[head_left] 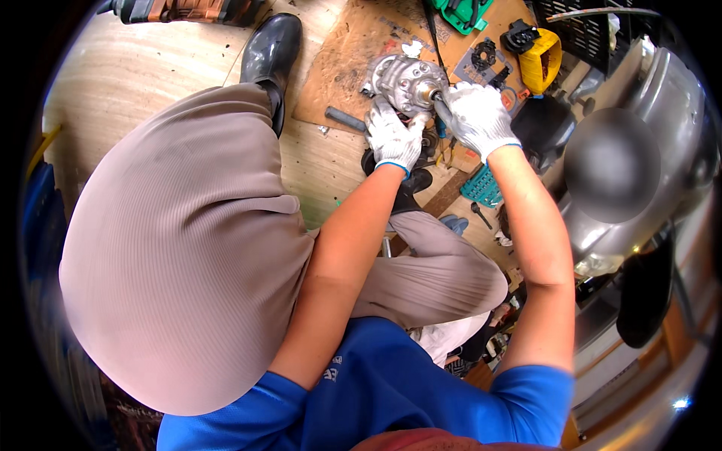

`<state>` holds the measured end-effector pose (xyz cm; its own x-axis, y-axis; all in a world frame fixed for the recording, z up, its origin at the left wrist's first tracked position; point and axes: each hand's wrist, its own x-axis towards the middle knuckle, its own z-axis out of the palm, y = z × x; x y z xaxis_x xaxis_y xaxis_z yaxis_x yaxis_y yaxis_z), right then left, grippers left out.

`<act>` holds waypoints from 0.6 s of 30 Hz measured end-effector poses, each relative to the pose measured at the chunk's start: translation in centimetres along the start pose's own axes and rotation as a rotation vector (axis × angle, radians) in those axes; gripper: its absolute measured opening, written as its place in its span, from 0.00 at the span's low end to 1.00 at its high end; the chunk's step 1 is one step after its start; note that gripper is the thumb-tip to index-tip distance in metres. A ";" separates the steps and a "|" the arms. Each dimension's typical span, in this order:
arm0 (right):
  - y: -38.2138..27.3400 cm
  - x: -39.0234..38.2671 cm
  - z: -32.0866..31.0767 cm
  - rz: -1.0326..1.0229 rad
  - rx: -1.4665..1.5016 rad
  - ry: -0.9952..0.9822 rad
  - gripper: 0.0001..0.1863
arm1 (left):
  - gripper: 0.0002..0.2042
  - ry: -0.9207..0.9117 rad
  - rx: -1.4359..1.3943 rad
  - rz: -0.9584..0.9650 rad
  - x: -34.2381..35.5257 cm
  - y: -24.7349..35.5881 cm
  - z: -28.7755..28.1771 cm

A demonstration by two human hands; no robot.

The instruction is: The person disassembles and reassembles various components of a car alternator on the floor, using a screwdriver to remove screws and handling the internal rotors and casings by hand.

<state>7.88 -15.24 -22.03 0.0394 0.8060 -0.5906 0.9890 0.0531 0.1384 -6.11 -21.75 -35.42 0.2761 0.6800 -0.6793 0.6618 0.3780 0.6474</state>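
Note:
A silver cast-metal housing (406, 75) with bolt holes sits on a cardboard sheet in front of me. From its near right side sticks out a shaft with a brass-coloured ring (427, 93). My left hand (394, 137), in a white knit glove, grips the near side of the housing, thumb toward the shaft. My right hand (481, 119), gloved alike, is closed around a dark grey metal tool (444, 113) beside the shaft end. Its fingers hide most of the tool, so its exact kind does not show.
A dark handle (344, 118) lies left of my left hand. The stained cardboard (331, 75) carries black parts (483, 54), a yellow object (541, 62) and a green case (462, 13). A teal perforated tray (482, 186) is near my right forearm. Silver vehicle bodywork (662, 113) stands at right.

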 end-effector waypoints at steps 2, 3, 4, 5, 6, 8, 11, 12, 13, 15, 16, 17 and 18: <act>0.3 0.3 0.0 -0.040 -0.019 -0.006 0.16 | 0.52 0.001 0.007 -0.001 -0.1 0.0 0.0; 0.3 0.4 0.0 -0.042 -0.009 -0.032 0.16 | 0.51 0.000 0.011 -0.001 -0.1 0.0 0.0; 0.4 0.5 0.1 -0.050 0.001 -0.037 0.16 | 0.51 -0.001 0.020 0.003 -0.1 0.0 0.0; 0.5 0.5 0.2 -0.065 0.016 -0.017 0.16 | 0.51 0.001 0.015 0.005 0.0 0.1 -0.1; 0.5 0.5 0.4 -0.042 0.045 -0.020 0.16 | 0.51 0.003 0.013 0.009 0.0 0.1 -0.1; 0.2 0.3 1.0 -0.007 0.111 0.005 0.18 | 0.51 0.005 0.018 0.013 0.0 0.1 -0.1; -0.7 0.1 2.1 0.169 0.208 -0.024 0.22 | 0.51 0.008 0.031 0.013 0.0 0.0 0.0; -1.0 -0.1 2.5 0.241 0.275 -0.016 0.22 | 0.51 0.012 0.033 0.014 0.0 0.0 0.0; -1.4 -0.2 2.9 0.318 0.338 -0.016 0.22 | 0.51 0.000 0.038 0.003 0.0 0.0 0.0; -2.1 -0.3 3.6 0.497 0.532 -0.026 0.23 | 0.51 0.015 0.032 0.017 0.0 -0.1 0.1; -2.4 -0.4 4.0 0.598 0.663 -0.037 0.25 | 0.51 0.015 0.031 0.017 0.0 -0.1 0.2; -2.7 -0.5 4.2 0.681 0.797 -0.028 0.27 | 0.51 0.016 0.033 0.014 -0.1 -0.2 0.3; -3.0 -0.5 4.3 0.753 0.945 -0.027 0.27 | 0.51 0.017 0.036 0.010 0.0 -0.2 0.3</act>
<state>5.53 -18.38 -25.58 0.6423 0.4362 -0.6303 0.4303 -0.8857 -0.1744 -6.03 -22.05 -35.62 0.2712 0.6947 -0.6662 0.6835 0.3483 0.6415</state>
